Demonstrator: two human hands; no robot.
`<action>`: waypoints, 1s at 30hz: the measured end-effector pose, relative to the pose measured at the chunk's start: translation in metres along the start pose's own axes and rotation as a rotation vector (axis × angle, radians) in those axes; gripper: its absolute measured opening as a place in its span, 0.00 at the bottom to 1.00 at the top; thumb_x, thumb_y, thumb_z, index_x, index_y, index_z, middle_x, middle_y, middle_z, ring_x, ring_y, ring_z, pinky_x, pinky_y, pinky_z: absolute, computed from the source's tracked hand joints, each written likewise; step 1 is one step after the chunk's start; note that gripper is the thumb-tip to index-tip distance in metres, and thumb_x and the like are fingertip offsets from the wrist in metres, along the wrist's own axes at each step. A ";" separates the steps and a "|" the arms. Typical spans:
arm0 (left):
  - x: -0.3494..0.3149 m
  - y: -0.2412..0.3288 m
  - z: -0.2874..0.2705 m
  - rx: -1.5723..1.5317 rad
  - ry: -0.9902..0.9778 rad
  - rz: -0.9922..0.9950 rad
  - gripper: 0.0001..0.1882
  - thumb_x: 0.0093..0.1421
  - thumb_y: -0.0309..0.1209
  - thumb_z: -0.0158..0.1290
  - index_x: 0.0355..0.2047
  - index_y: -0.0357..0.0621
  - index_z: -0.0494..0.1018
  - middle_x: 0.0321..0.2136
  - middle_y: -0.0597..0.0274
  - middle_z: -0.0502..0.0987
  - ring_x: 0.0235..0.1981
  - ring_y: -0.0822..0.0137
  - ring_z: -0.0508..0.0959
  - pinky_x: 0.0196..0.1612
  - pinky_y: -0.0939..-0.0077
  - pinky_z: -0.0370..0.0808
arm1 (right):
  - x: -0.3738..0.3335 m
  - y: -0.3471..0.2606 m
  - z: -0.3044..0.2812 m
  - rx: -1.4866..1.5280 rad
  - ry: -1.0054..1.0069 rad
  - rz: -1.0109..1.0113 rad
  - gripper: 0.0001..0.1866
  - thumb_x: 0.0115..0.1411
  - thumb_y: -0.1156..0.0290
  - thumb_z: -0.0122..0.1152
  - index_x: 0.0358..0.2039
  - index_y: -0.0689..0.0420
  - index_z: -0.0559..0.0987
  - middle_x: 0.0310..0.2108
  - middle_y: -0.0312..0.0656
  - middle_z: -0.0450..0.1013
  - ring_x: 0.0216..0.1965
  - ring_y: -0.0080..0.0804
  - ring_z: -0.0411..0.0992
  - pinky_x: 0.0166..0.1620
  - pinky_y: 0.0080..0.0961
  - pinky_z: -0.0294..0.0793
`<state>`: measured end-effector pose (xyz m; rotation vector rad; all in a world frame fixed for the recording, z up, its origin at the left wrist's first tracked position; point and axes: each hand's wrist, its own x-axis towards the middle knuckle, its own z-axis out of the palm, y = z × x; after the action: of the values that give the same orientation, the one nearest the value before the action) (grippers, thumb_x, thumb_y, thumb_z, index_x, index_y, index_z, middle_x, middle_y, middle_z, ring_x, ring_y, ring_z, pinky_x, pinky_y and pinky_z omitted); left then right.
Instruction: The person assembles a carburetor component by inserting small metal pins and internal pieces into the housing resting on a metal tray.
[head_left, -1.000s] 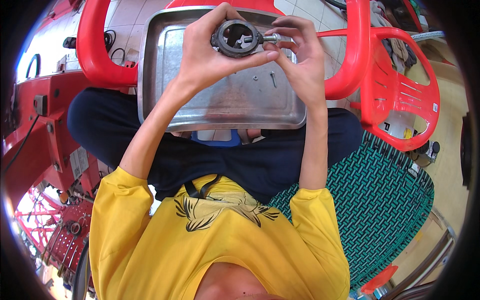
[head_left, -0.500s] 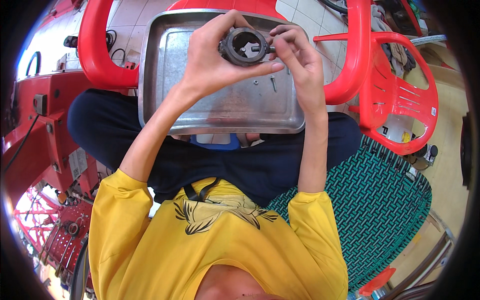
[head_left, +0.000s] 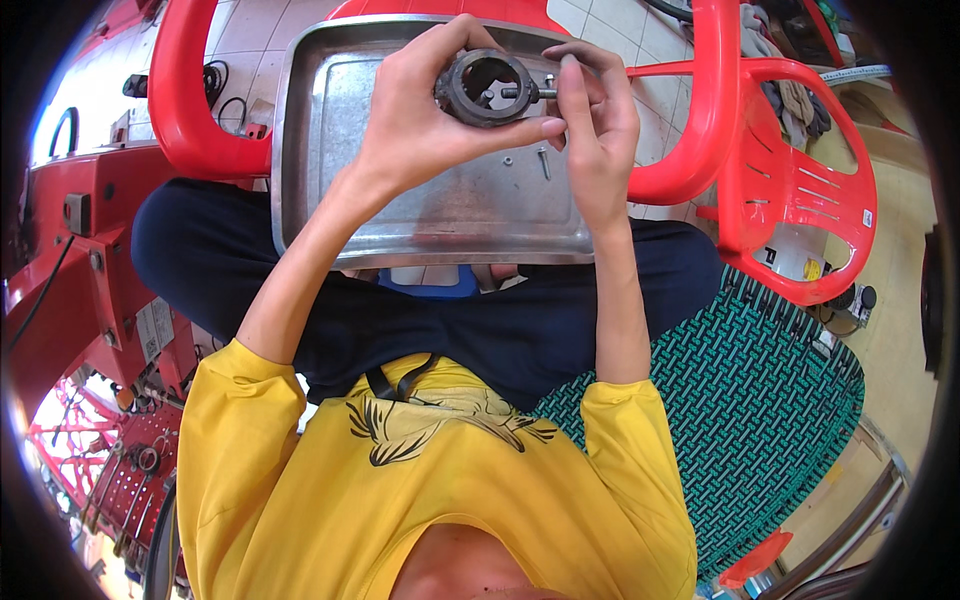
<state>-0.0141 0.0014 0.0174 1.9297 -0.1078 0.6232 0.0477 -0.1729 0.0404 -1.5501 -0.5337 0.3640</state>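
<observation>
A dark metal ring [head_left: 463, 110], thick-walled and worn, is held on edge above the tray by my left hand [head_left: 405, 120]. My left fingers curl over its far side, and the thumb stretches beneath it to the right. A bolt [head_left: 538, 94] passes through the ring's right wall, its inner end showing in the opening. Around the bolt's outer end the fingers of my right hand [head_left: 598, 125] are bent, with the thumb raised beside it; their exact contact is partly hidden. Another small stud end [head_left: 487, 98] shows inside the ring.
The metal tray [head_left: 330, 225] spans my lap, with a loose screw [head_left: 544, 163] and a small nut [head_left: 507, 161] lying in it. A red plastic chair [head_left: 195, 120] surrounds the tray's far side. Another red chair [head_left: 800, 190] stands right. Red machinery [head_left: 90, 230] is at left.
The right thumb has lifted and straightened, and the right fingers have shifted around the bolt, leaving more of its outer end showing. The ring and tray sit slightly further left.
</observation>
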 end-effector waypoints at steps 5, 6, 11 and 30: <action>0.001 0.002 -0.002 -0.033 -0.017 -0.053 0.26 0.44 0.38 0.78 0.35 0.44 0.74 0.28 0.68 0.81 0.32 0.78 0.81 0.38 0.83 0.77 | 0.007 0.012 0.001 -0.083 0.017 -0.231 0.14 0.71 0.68 0.58 0.54 0.57 0.71 0.40 0.36 0.75 0.39 0.20 0.72 0.42 0.20 0.73; 0.001 0.002 -0.002 -0.038 -0.015 -0.077 0.26 0.43 0.38 0.78 0.36 0.44 0.74 0.28 0.68 0.81 0.32 0.78 0.81 0.38 0.83 0.78 | 0.008 0.013 0.001 -0.113 0.019 -0.272 0.15 0.71 0.68 0.58 0.54 0.57 0.71 0.41 0.37 0.75 0.41 0.21 0.73 0.44 0.20 0.73; 0.002 0.006 -0.003 -0.037 -0.010 -0.119 0.27 0.42 0.37 0.79 0.36 0.45 0.74 0.29 0.67 0.81 0.33 0.77 0.82 0.39 0.81 0.78 | 0.010 0.010 -0.004 -0.050 -0.027 -0.124 0.13 0.71 0.65 0.59 0.49 0.60 0.74 0.45 0.39 0.74 0.43 0.26 0.74 0.46 0.22 0.73; 0.001 0.004 -0.001 0.040 -0.084 -0.015 0.26 0.43 0.35 0.77 0.38 0.45 0.74 0.32 0.63 0.83 0.35 0.71 0.84 0.42 0.78 0.80 | 0.007 0.011 -0.009 0.054 -0.110 0.134 0.13 0.70 0.65 0.62 0.44 0.62 0.76 0.46 0.39 0.71 0.44 0.23 0.72 0.44 0.21 0.74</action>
<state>-0.0147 0.0006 0.0212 1.9945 -0.1348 0.5376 0.0598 -0.1764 0.0306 -1.5237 -0.5022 0.5643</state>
